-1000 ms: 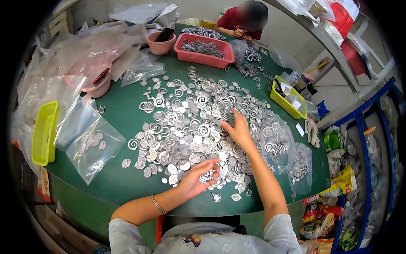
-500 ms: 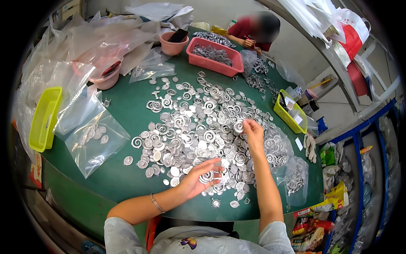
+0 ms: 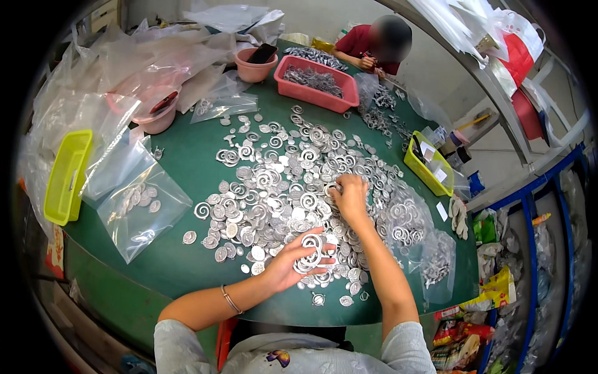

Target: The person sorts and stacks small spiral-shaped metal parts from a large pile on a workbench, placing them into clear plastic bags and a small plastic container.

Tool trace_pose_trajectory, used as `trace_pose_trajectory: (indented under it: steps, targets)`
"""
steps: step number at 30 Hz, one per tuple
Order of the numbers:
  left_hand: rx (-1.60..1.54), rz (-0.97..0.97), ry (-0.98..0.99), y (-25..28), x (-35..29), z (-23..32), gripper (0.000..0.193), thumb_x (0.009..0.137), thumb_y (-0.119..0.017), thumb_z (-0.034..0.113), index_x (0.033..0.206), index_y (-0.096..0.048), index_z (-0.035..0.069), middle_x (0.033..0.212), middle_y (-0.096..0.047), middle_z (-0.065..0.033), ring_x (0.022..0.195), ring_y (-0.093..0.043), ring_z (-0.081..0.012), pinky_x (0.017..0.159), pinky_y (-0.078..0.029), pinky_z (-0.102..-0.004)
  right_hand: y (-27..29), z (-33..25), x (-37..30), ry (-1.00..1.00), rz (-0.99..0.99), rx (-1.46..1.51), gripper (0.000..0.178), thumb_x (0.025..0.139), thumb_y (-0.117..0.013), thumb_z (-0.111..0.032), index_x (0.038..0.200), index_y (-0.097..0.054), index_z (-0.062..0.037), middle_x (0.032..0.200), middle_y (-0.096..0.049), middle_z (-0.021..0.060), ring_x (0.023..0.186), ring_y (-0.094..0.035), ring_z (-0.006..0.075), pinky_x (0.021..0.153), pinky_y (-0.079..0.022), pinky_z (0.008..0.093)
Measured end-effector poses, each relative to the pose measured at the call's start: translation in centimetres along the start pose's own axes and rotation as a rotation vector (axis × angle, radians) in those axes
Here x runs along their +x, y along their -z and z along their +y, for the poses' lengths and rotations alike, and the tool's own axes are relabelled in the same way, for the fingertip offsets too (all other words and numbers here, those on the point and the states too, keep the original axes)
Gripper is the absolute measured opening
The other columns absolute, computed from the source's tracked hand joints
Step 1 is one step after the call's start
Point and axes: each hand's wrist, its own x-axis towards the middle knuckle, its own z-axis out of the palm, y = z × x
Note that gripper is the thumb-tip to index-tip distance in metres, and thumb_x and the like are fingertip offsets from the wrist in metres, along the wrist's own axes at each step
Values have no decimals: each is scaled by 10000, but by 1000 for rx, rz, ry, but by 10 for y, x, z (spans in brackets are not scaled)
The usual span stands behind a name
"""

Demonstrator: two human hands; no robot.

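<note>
Holding silvery spiral pendants [image 3: 308, 252] in the curled left hand [image 3: 288, 265] over the near medallion pile [image 3: 249, 215]; touching that pile with the narrowly bent right hand [image 3: 351, 196], not showing whether gripping anything; working at a green table [image 3: 187, 268], facing 1 rectangular pink tub [image 3: 316, 92].

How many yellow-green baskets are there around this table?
2. One yellow-green basket is at the left edge of the table; another basket sits on its right side. Others could be hidden under the clear plastic.
</note>
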Motion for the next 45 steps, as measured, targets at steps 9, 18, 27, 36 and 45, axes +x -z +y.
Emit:
trace_pose_trajectory:
  steps: [9,18,27,36,45]
  targets:
    - [-21,28,-24,10,0,-3,321,920,-471,168,1224,-393,97,1151,-534,-172,947,-590,-267,760,-517,-356,55,-15,-21,-292,-134,797,149,756,-691,-85,765,-559,-15,730,-610,18,664,-545,92,575,-405,261]
    - [-110,39,-15,10,3,-2,339,930,-470,274,1225,-442,111,1055,-562,-105,970,-570,-241,728,-518,-341,66,-25,-13,-163,-207,500,152,758,-681,-151,830,-662,-19,767,-645,69,726,-591,195,671,-426,298]
    - [-122,-82,-26,20,6,-4,364,919,-495,271,1226,-459,80,984,-544,-66,955,-561,-173,659,-505,-266,25,14,7,-317,-74,170,204,707,-725,-179,744,-627,-4,785,-632,108,810,-571,274,755,-420,371]
    - [-81,150,-93,14,-2,5,241,897,-526,195,1114,-514,90,1010,-549,-99,924,-542,-186,612,-457,-259,54,-39,9,5,-468,695,179,772,-670,-158,889,-655,-23,903,-656,65,834,-590,151,744,-442,286]
    - [-53,75,-17,9,0,4,234,880,-546,159,1091,-532,60,968,-547,-91,822,-523,-171,562,-405,-243,-35,20,60,-334,-137,-57,582,682,-727,-421,961,-557,60,1025,-589,227,1021,-520,362,918,-321,478]
